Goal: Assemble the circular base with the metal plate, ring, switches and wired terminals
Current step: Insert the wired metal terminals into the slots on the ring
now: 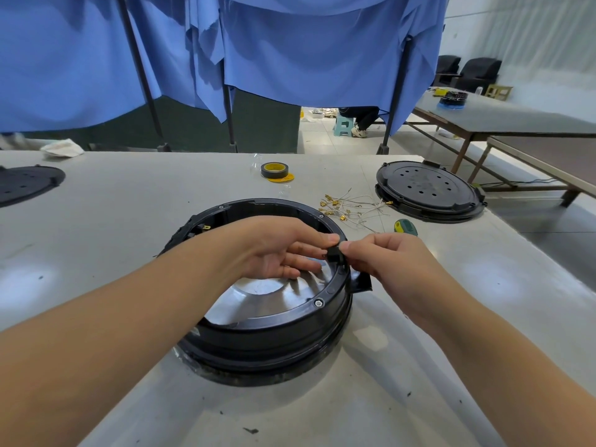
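A black circular base [277, 333] sits on the table in front of me, with a shiny metal plate [267, 298] inside it and a black ring [335, 285] on top. A small black switch [333, 253] is at the ring's right rim. My left hand [277, 250] reaches over the base and pinches the switch from the left. From the right, my right hand [383, 256] pinches the same switch. Another switch [201, 228] with brass tabs sits in the far left wall of the base. Wired terminals [348, 208] lie in a loose pile behind the base.
A green-handled screwdriver [405, 227] lies right of the wires. Stacked black round covers [425, 190] stand at the back right, another cover [25, 183] at the far left. Tape rolls [274, 171] lie at the back. Blue curtains hang beyond the table.
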A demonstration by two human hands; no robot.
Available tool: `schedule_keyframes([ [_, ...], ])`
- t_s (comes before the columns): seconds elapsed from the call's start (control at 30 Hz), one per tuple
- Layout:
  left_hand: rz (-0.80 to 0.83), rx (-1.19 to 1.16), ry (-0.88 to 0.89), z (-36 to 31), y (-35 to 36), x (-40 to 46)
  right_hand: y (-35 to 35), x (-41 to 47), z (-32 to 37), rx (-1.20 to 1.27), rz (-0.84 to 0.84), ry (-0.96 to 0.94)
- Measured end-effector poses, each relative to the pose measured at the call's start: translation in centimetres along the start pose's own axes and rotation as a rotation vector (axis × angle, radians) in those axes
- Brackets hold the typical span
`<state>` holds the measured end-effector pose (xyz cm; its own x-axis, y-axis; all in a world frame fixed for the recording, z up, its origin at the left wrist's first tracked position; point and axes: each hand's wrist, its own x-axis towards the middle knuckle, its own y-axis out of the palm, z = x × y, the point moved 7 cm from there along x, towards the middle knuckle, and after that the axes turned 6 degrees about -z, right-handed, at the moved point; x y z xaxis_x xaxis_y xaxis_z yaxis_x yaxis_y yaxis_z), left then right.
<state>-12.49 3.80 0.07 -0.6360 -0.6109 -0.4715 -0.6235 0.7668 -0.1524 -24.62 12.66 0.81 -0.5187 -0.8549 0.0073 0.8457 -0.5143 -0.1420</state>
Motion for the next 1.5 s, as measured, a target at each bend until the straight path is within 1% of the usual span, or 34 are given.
schedule_keyframes([
  [0.27,-0.018,0.004,-0.017,-0.2,0.1,0.0,0.1,0.5,-0.2,0.012,-0.011,0.035],
  [0.6,-0.013,-0.008,0.003,-0.2,0.0,-0.1,0.1,0.6,-0.8,0.007,0.029,0.029],
  [0.67,-0.011,-0.006,0.005,-0.2,0.1,-0.1,-0.1,0.6,-1.0,0.037,-0.018,0.033],
  [0.7,-0.012,-0.005,0.005,-0.2,0.1,-0.1,-0.4,0.6,-1.0,0.055,-0.068,0.017],
  [0.77,-0.016,-0.007,0.005,-0.2,0.1,-0.1,-1.0,0.8,-0.9,0.03,-0.187,-0.027],
  [0.83,-0.026,-0.019,0.003,-0.2,0.1,-0.1,-0.9,1.1,-1.3,-0.002,-0.238,-0.012],
  [0.9,-0.038,-0.028,0.0,-0.1,0.0,-0.1,0.2,1.3,-2.1,0.037,-0.179,0.081],
  [0.97,-0.036,-0.035,-0.005,-0.1,0.1,0.0,1.5,1.3,-2.8,0.141,-0.074,0.178],
  [1.0,-0.034,-0.038,-0.005,-0.1,0.1,0.0,1.9,1.4,-2.9,0.171,-0.025,0.192],
  [1.07,-0.033,-0.039,-0.003,-0.1,0.1,0.1,2.2,1.5,-2.8,0.193,0.027,0.156],
  [1.13,-0.03,-0.036,-0.003,-0.1,0.1,0.1,2.2,1.7,-2.7,0.222,0.035,0.123],
  [1.23,-0.025,-0.033,-0.009,-0.2,0.1,0.0,2.1,2.0,-3.1,0.244,0.003,0.145],
  [1.5,-0.021,-0.035,-0.005,-0.2,0.2,-0.1,1.8,2.2,-3.3,0.264,0.003,0.146],
])
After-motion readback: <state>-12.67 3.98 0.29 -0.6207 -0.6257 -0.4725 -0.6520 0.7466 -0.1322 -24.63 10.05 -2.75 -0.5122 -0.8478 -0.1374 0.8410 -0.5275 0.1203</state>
